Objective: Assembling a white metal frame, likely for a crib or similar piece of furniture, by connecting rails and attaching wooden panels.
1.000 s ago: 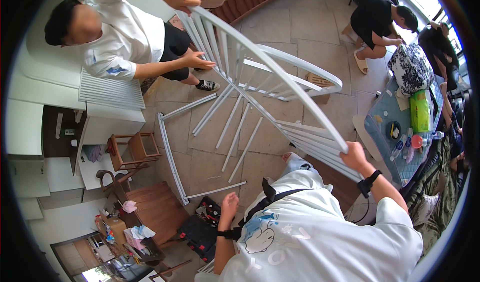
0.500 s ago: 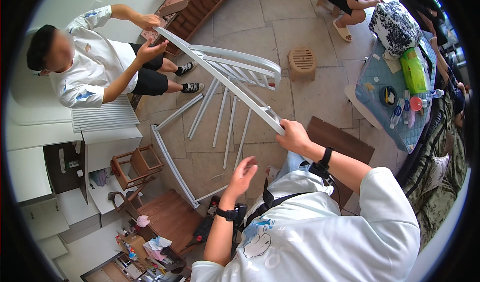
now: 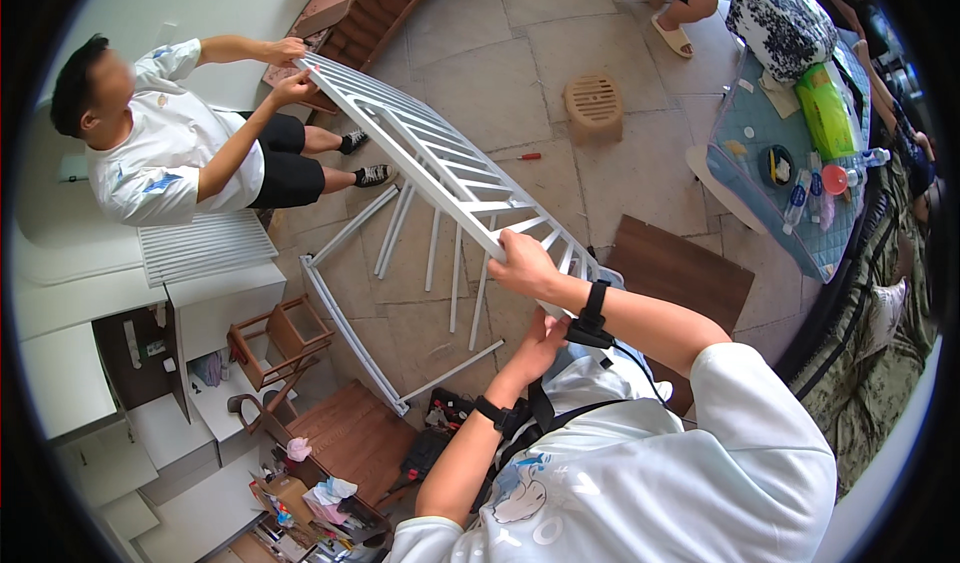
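A white slatted metal frame (image 3: 425, 143) hangs tilted above the floor between me and a co-worker (image 3: 170, 133). My right hand (image 3: 527, 266) is closed over its near top rail. Below my right wrist, my left hand (image 3: 540, 345) is at the frame's lower near end, fingers bent against it and partly hidden. The co-worker's two hands hold the far end. Beneath the frame, loose white bars (image 3: 455, 278) lie on the floor, with a longer white angled frame piece (image 3: 345, 328) to their left.
A tan plastic stool (image 3: 594, 106) and a red-handled tool (image 3: 529, 156) are on the tiled floor (image 3: 470, 53). Brown board (image 3: 685, 273) lies at my right. Further right stands a cluttered blue-covered table (image 3: 735, 188). Wooden chair (image 3: 280, 333) and white cabinets (image 3: 60, 383) stand left.
The frame has turned so its slats face up more, and its near end has come closer to me. My left hand has moved from free air to its lower end.
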### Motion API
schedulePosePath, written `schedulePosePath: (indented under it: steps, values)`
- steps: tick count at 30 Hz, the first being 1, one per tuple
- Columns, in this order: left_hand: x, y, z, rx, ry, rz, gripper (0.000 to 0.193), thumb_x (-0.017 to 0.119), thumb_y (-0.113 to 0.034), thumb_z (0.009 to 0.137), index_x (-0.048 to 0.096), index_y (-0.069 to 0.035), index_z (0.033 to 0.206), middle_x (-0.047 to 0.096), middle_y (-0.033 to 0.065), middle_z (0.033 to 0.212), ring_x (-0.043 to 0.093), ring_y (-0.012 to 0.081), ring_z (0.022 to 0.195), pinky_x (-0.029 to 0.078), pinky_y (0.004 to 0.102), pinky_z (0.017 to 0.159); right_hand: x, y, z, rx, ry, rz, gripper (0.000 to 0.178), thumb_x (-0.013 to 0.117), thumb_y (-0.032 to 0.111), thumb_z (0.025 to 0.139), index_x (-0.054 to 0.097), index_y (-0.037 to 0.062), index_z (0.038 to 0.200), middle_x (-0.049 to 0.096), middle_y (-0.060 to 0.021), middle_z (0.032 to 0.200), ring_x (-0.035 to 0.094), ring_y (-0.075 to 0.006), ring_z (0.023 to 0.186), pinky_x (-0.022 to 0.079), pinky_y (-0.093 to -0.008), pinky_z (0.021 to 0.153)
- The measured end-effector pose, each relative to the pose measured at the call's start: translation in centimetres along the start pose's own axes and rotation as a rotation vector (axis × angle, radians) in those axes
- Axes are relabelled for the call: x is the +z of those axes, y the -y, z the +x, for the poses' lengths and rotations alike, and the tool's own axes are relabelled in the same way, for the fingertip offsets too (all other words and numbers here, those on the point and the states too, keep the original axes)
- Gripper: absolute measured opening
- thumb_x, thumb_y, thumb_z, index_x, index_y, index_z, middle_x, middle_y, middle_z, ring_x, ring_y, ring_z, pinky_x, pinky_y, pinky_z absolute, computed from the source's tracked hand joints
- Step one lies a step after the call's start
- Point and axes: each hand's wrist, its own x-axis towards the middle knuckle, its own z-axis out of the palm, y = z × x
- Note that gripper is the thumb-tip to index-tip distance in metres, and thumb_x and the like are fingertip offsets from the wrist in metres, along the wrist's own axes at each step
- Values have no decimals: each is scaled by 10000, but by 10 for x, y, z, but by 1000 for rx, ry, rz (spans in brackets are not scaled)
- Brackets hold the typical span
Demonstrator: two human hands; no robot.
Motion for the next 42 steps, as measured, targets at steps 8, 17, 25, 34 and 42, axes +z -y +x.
schedulePosePath:
  steps: [8, 17, 25, 34, 42]
  values:
    - [-12, -5, -6, 30, -222, -34, 489, 520, -206, 995, 316, -93, 1424, 555, 40, 1148, 564, 59, 825, 463, 206, 634, 31, 7, 9, -62, 5, 142, 313, 628, 197, 804, 515, -50, 959, 622, -272, 926, 615, -445, 905, 488, -501, 803]
    - [-9, 14, -2, 222, -395, 316, 464, 557, -73, 923, 385, -7, 1349, 585, 140, 1235, 570, 254, 1098, 451, 362, 925, 33, 5, -1, -51, -31, 213, 403, 639, 347, 873, 552, -45, 898, 621, -251, 840, 607, -430, 806, 485, -481, 744]
    - [3, 27, -8, 308, -445, -65, 491, 530, -45, 948, 288, 19, 1370, 652, 111, 866, 625, 167, 704, 509, 313, 708, 32, -27, 15, -91, -5, 173, 352, 596, 326, 907, 591, -25, 883, 604, -221, 902, 590, -405, 854, 483, -457, 775]
    - [15, 28, 4, 381, -617, -99, 414, 498, -16, 905, 335, 42, 1280, 610, 88, 770, 580, 139, 631, 504, 280, 596, 28, -51, 122, -104, 52, 280, 371, 486, 106, 876, 584, 9, 1220, 638, -189, 1200, 615, -305, 1111, 464, -379, 964]
    - [14, 40, 24, 679, -900, 333, 459, 508, -44, 876, 361, 94, 1287, 580, 167, 749, 602, 222, 578, 510, 357, 587, 60, 5, 192, 257, 456, 473, 739, 258, 640, 996, 527, 81, 1397, 569, -84, 1382, 446, -236, 1311, 284, -402, 1128]
